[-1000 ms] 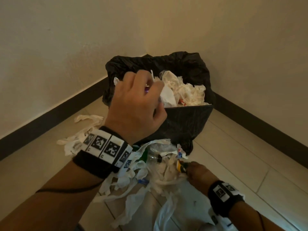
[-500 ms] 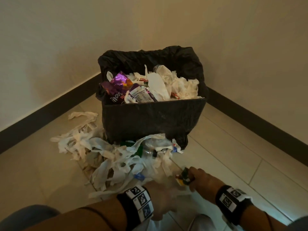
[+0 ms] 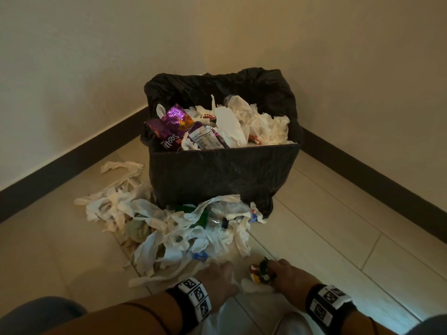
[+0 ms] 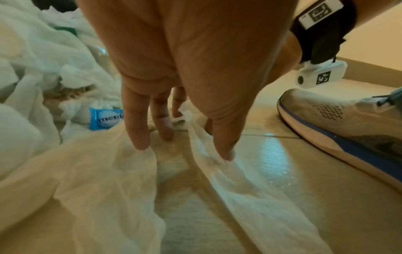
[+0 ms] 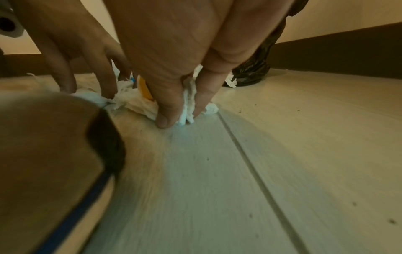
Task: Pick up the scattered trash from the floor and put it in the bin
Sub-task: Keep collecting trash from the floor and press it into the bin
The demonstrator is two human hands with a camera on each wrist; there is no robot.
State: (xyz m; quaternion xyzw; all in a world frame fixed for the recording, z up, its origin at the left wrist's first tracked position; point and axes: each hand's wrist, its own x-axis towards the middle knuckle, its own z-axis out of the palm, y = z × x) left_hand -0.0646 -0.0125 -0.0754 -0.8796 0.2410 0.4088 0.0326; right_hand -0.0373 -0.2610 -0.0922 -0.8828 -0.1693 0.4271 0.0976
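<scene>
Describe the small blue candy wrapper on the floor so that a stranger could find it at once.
Start at the black bin in the corner and come down through the heap of white tissue strips before it. At the heap's near edge, just beyond the left hand, lies the blue candy wrapper. It alone is bright blue, with a white oval bearing dark letters.

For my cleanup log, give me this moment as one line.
left hand: touching plastic bag on floor | right hand: pinching tissue | bin: heaped | floor pile: remains
</scene>
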